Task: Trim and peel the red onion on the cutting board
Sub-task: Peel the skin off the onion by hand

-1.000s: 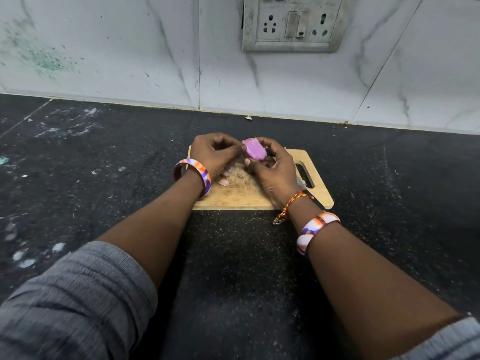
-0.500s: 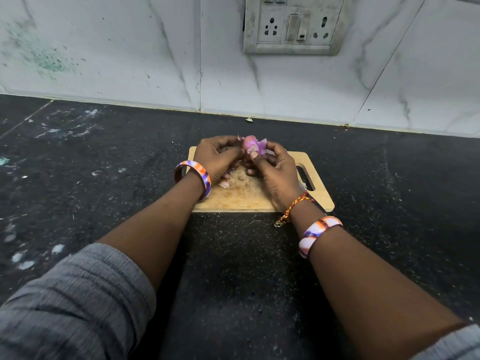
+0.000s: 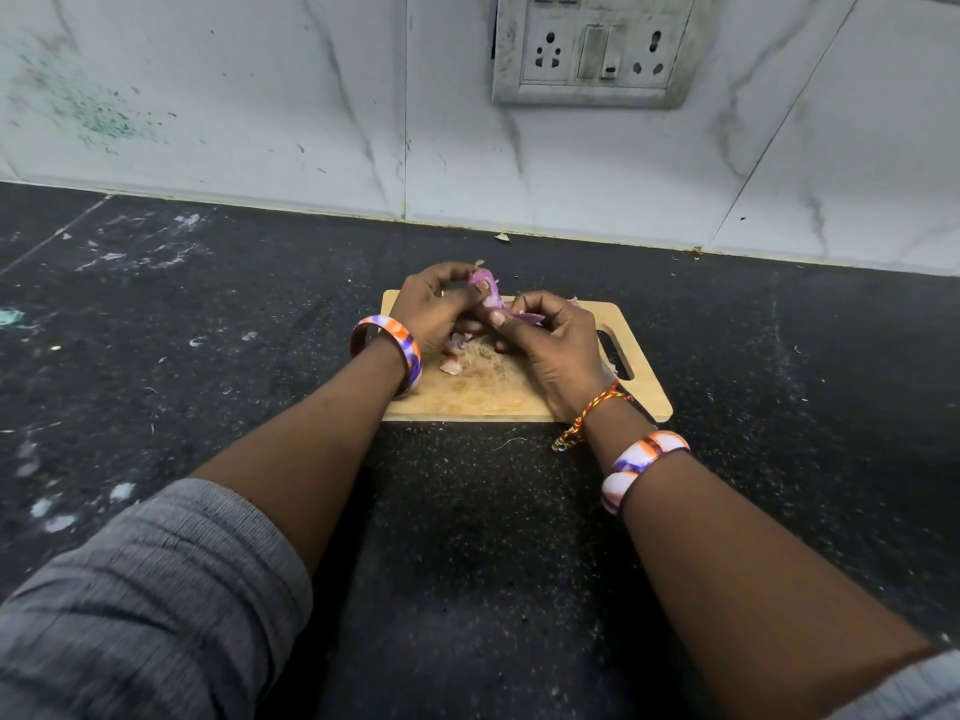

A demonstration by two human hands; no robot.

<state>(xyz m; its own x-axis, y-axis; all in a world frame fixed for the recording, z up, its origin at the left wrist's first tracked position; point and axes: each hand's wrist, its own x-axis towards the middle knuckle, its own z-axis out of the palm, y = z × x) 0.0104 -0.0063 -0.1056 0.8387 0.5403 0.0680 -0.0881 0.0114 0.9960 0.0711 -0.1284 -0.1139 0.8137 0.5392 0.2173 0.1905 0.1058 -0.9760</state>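
Above the wooden cutting board (image 3: 467, 397), your left hand (image 3: 434, 309) grips the red onion (image 3: 485, 288) while your right hand (image 3: 550, 335) pinches a half-detached skin strip (image 3: 524, 318); scraps (image 3: 452, 363) suggest peeling is underway, unfinished.

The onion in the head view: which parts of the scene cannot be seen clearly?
- Red onion: mostly covered by the left hand; how much skin remains is unclear.
- Peel strip: partly hidden by the right hand.
- Cutting board: its middle is hidden by both hands.
- Knife: none visible.
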